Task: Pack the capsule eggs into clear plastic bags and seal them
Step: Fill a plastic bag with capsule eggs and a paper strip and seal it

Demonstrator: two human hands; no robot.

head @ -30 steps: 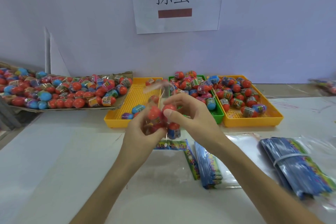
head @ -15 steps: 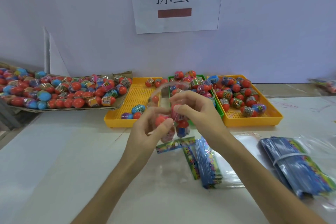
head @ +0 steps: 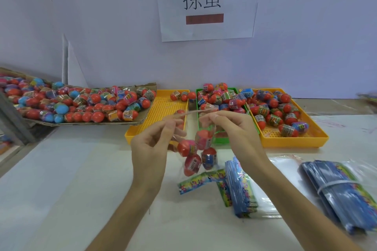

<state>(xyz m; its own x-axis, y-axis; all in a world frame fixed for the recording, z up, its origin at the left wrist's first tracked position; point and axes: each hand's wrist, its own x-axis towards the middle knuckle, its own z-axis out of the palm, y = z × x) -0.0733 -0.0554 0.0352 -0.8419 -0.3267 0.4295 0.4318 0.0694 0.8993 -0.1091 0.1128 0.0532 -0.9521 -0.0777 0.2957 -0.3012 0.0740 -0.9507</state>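
A clear plastic bag (head: 199, 126) hangs above the white table, stretched between both hands. Inside it are several capsule eggs (head: 195, 154) with red tops, bunched at the bottom. My left hand (head: 153, 144) pinches the bag's top edge on the left. My right hand (head: 234, 130) pinches the top edge on the right. Loose capsule eggs fill a green tray (head: 221, 140) and a yellow tray (head: 293, 140) behind the hands.
A near-empty yellow tray (head: 161, 108) sits left of the green one. A cardboard sheet (head: 140, 118) heaped with eggs lies at the far left. Printed header cards (head: 239, 185) and a banded blue bundle (head: 342, 189) lie on the table at right.
The hands have drawn apart and pulled the bag's top edge taut. The eggs have dropped lower in the bag. The camera view has tilted down slightly.
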